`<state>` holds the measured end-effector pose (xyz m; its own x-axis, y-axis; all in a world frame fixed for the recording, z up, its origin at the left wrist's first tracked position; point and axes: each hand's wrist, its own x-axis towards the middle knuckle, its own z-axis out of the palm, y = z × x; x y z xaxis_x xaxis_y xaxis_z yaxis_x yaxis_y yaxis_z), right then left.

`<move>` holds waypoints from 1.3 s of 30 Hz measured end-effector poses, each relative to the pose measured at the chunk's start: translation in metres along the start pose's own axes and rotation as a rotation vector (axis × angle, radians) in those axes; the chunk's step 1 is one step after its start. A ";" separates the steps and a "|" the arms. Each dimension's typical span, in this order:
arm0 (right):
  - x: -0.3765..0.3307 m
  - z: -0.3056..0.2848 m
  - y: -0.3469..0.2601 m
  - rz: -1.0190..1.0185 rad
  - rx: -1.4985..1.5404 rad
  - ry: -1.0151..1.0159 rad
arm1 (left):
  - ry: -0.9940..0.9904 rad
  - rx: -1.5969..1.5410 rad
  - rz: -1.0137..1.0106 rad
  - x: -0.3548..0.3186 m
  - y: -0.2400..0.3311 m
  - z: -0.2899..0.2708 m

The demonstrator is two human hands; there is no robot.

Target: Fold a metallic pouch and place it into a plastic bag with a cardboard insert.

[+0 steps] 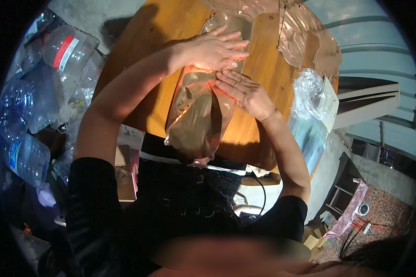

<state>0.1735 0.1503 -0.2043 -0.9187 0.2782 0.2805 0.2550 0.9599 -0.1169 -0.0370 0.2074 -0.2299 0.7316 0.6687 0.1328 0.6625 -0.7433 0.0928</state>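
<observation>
A long, shiny, crinkled foil-like plastic bag lies lengthwise on the wooden table. Its near end hangs over the table's front edge. My left hand rests palm down across the upper part of the bag, fingers stretched out and spread to the right. Just nearer to me and to the right, my right hand lies on the bag's middle with its fingers extended leftward, the tips close beneath my left hand. Neither hand grips anything that shows. Whatever is under the palms is hidden.
More shiny plastic sheets cover the table's far right. Clear plastic packaging lies at the right edge, beside an open cardboard box. Several large empty plastic bottles are piled at the left. A black cable loops below the table edge.
</observation>
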 end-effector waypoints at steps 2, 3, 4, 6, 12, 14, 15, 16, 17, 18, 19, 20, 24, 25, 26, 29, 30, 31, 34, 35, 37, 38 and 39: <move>-0.004 -0.003 -0.004 -0.018 0.001 0.000 | 0.019 0.003 -0.016 -0.006 0.010 0.006; -0.008 -0.006 -0.013 -0.004 0.029 -0.035 | 0.019 0.002 -0.013 -0.008 0.018 0.010; -0.011 -0.008 -0.022 0.009 0.057 -0.070 | 0.044 -0.014 0.004 -0.011 0.025 0.014; -0.017 -0.015 -0.039 -0.014 0.000 -0.082 | 0.088 -0.039 0.043 -0.020 0.039 0.012; -0.016 -0.007 -0.044 -0.041 0.218 -0.129 | 0.107 -0.059 0.053 -0.022 0.044 0.012; -0.018 0.001 -0.031 0.076 0.530 -0.103 | 0.119 -0.025 0.063 -0.020 0.044 0.013; -0.019 0.003 -0.029 0.188 0.843 -0.079 | 0.133 0.009 0.066 -0.019 0.042 0.014; -0.026 0.004 -0.033 0.564 0.958 -0.198 | 0.129 0.007 0.066 -0.018 0.041 0.015; -0.021 -0.004 -0.037 0.563 0.960 -0.199 | 0.142 0.029 0.055 -0.014 0.036 0.019; -0.014 -0.018 -0.044 0.883 1.112 -0.074 | 0.149 0.044 0.042 -0.013 0.033 0.025; -0.011 -0.024 -0.049 1.210 1.247 0.060 | 0.149 0.273 0.059 -0.012 0.028 0.030; -0.017 -0.021 -0.035 0.997 1.212 0.033 | 0.143 0.272 0.061 -0.016 0.020 0.038; -0.014 -0.010 -0.011 1.112 1.379 0.055 | 0.388 -0.585 0.130 -0.032 0.001 0.039; -0.011 -0.015 -0.013 1.261 1.345 0.055 | 0.348 -0.723 -0.071 -0.030 0.002 0.027; -0.008 -0.018 -0.017 1.309 1.400 0.146 | 0.304 -0.854 -0.269 -0.028 0.003 0.013; -0.004 -0.018 -0.012 1.382 1.456 0.119 | 0.208 -1.099 -0.692 -0.034 0.004 -0.003; -0.001 -0.026 -0.016 1.391 1.419 0.083 | 0.474 -1.288 -0.575 -0.038 0.003 -0.002; 0.002 -0.024 -0.016 1.386 1.422 0.073 | 0.746 -1.458 -0.439 -0.042 0.002 -0.001; 0.001 -0.023 -0.011 1.369 1.468 0.119 | 0.516 -1.419 -0.799 -0.073 0.018 -0.041; 0.000 -0.021 -0.011 1.371 1.470 0.119 | 0.310 -1.251 -0.959 -0.084 0.026 -0.047; -0.002 -0.016 -0.010 1.401 1.411 0.163 | 0.268 -1.191 -0.910 -0.094 0.038 -0.043; 0.000 -0.017 -0.011 1.396 1.412 0.157 | 0.178 -1.214 -0.852 -0.097 0.042 -0.042; 0.002 -0.020 -0.013 1.397 1.383 0.139 | 0.088 -1.235 -0.792 -0.101 0.047 -0.043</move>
<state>0.1747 0.1394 -0.1832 -0.2762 0.7524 -0.5981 0.2231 -0.5551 -0.8013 -0.0863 0.1044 -0.1966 0.2087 0.9312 -0.2989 0.2892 0.2332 0.9284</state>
